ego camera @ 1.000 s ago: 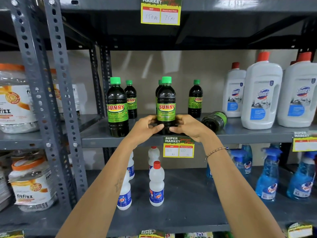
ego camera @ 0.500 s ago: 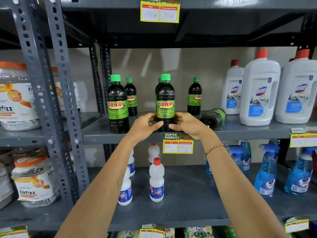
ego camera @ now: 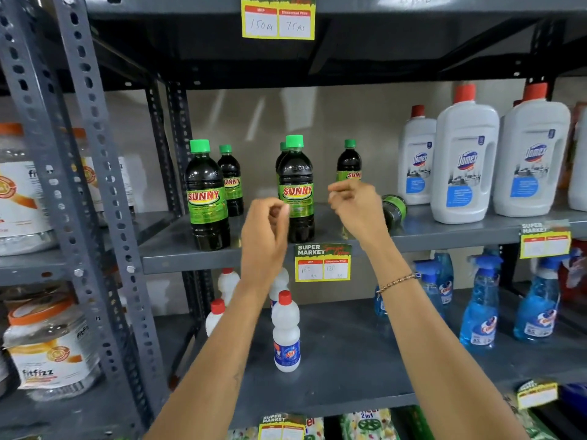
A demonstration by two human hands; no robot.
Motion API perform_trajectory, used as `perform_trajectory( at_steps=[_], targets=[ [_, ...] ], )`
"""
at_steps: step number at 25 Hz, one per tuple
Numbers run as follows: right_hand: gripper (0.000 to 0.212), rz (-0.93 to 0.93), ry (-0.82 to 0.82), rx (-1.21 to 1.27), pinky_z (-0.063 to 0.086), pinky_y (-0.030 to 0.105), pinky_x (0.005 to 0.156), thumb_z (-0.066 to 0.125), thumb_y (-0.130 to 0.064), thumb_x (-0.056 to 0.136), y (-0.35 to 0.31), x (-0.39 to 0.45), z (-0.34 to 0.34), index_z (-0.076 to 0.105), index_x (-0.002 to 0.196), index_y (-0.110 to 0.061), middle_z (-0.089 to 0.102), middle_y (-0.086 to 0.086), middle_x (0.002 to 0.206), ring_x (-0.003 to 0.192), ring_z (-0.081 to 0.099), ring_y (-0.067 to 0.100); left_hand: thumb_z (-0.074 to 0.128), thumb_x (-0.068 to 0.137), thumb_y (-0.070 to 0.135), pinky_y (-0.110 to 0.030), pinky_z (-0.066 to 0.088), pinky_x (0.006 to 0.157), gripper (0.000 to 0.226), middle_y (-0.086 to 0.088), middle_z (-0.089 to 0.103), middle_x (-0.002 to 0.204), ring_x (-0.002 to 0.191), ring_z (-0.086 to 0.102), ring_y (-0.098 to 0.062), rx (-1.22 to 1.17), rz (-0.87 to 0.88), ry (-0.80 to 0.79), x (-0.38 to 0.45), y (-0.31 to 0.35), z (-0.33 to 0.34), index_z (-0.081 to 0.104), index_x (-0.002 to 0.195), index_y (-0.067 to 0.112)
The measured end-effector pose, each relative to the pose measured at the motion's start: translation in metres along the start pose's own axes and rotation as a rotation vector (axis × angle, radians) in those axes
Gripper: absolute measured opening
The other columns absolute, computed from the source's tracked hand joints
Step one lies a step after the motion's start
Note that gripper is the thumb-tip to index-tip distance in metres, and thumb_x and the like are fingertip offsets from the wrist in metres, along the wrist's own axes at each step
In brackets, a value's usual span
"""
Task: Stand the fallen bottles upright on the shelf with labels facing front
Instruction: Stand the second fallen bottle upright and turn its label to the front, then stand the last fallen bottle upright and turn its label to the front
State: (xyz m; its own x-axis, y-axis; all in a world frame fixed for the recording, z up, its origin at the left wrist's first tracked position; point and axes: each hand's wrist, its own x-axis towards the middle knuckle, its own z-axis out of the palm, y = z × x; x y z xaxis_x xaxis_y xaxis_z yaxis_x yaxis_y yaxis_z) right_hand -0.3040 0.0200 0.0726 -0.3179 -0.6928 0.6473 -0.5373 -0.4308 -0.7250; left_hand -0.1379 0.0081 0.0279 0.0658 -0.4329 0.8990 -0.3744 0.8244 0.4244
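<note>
Both hands have let go of the middle bottle (ego camera: 297, 188). The left hand (ego camera: 265, 228) and right hand (ego camera: 357, 208) hover empty, fingers loosely curled, flanking it. It stands upright, label forward. At 3 o'clock, behind the right hand, the fallen bottle (ego camera: 394, 209) lies on the shelf (ego camera: 444, 233).

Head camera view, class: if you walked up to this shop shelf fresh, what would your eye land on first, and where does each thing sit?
Two bare hands, the left hand and right hand, hover empty at the middle shelf, either side of an upright dark green-capped Sunny bottle with its label facing front. Just right of the right hand, another dark Sunny bottle lies on its side on the grey metal shelf. Tall white Domex bottles with red caps stand further right.
</note>
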Motion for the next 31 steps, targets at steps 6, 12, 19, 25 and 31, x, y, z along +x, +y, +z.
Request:
perform_trajectory(
  at_steps=[6,12,19,25,31],
  targets=[
    [0.063,0.318,0.164,-0.536,0.04,0.044,0.097,0.055,-0.05,0.082,0.014,0.025,-0.029,0.052,0.123,-0.002,0.052,0.022,0.128,0.122,0.047,0.039,0.044,0.097,0.02,-0.035,0.044,0.08,0.024,-0.013,0.056,0.105,0.092,0.051,-0.025,0.101,0.249,-0.25,-0.025,0.03,0.07,0.054,0.11,0.002],
    [0.043,0.413,-0.233,-0.592,0.042,0.033,0.082,0.052,-0.044,0.083,0.026,0.039,-0.071,0.058,0.106,-0.007,0.059,0.014,0.108,0.102,0.055,0.032,0.031,0.098,0.042,-0.041,0.042,0.094,0.054,-0.015,0.058,0.126,0.109,0.055,-0.032,0.641,0.163,-0.314,-0.053,0.007,0.126,0.054,0.125,0.002],
    [0.071,0.307,-0.491,-0.802,0.041,0.035,0.095,0.052,-0.057,0.078,0.051,0.062,-0.107,0.048,0.131,-0.01,0.051,0.007,0.131,0.122,0.05,0.031,0.035,0.099,0.034,-0.039,0.034,0.083,0.037,-0.01,0.062,0.089,0.081,0.054,-0.032,0.856,0.134,-0.146,-0.055,0.011,0.145,0.061,0.09,0.008],
    [0.046,0.251,-0.333,-0.369,0.045,0.028,0.066,0.07,-0.042,0.069,0.071,0.06,-0.109,0.061,0.097,-0.006,0.064,0.011,0.097,0.092,0.062,0.028,0.035,0.099,0.03,-0.036,0.033,0.077,0.034,-0.007,0.06,0.082,0.075,0.053,-0.03,0.809,0.111,-0.109,-0.05,0.02,0.147,0.058,0.083,0.01],
    [0.048,0.171,-0.05,0.155,0.052,0.039,0.084,0.058,-0.052,0.083,0.087,0.031,-0.08,0.047,0.113,-0.017,0.065,0.004,0.106,0.097,0.063,0.023,0.032,0.1,0.029,-0.037,0.036,0.084,0.032,-0.006,0.063,0.1,0.091,0.055,-0.028,0.86,0.191,-0.199,-0.052,0.01,0.14,0.059,0.1,0.011]
  ],
)
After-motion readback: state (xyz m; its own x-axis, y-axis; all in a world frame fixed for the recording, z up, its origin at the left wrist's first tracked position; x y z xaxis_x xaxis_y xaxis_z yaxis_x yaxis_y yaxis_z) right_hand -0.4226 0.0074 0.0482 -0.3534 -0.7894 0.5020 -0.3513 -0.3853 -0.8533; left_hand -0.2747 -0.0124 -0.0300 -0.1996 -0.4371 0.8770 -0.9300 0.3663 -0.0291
